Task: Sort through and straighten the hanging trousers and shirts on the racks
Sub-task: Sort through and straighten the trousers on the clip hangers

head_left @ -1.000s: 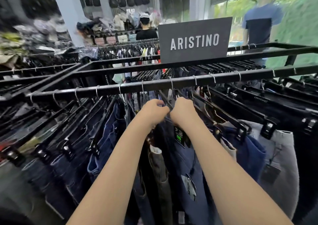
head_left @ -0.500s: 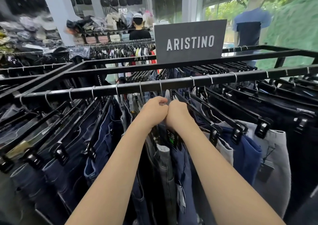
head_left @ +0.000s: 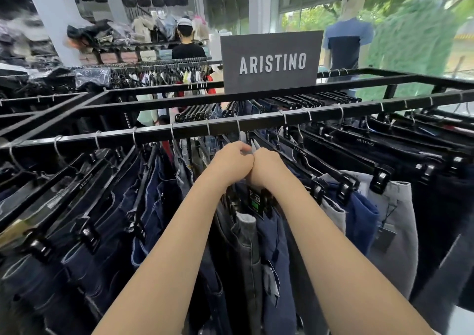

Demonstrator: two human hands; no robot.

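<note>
Where the front rail (head_left: 256, 127) carried packed trousers (head_left: 272, 245), L hand (head_left: 230, 162) and R hand (head_left: 266, 168) met knuckle to knuckle just below it, both w/ fingers curled round one hanger (head_left: 238, 134); fingertips hidden.

Dark denim trousers (head_left: 272, 245) clipped to black hangers (head_left: 311, 161), crowded along black rail (head_left: 179, 132); grey pair (head_left: 396, 234) rightward.

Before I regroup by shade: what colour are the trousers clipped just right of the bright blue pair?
Light grey trousers, clearest in the head view.
</note>
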